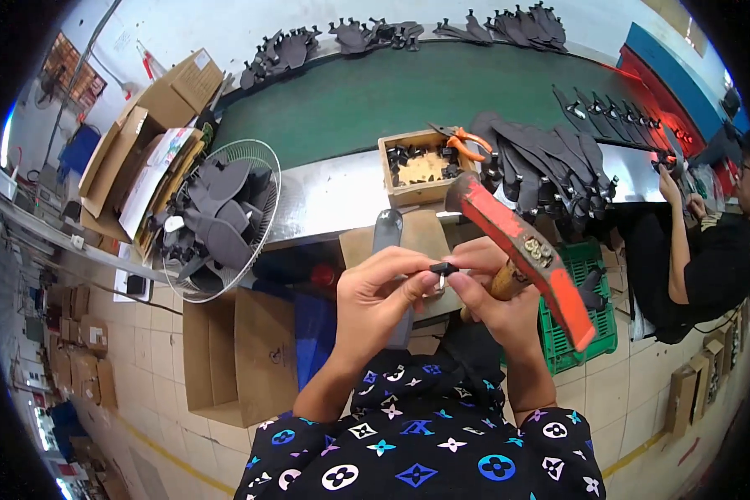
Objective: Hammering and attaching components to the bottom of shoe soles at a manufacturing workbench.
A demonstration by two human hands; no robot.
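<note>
My left hand pinches a small black plastic piece between thumb and fingertips; a short pale pin shows below it. The thumb and fingertips of my right hand meet the same piece from the other side. Held in the right palm is a hammer with a worn red-orange head and a wooden handle, tilted across in front of the hand. Behind my hands, a dark grey flat piece with a rounded end stands over a brown board; its lower part is partly hidden by the left hand.
A wooden box holds small black parts, with orange-handled pliers on its rim. Dark grey pieces are piled beside it. A wire basket stands left, a green crate right. A co-worker sits at right.
</note>
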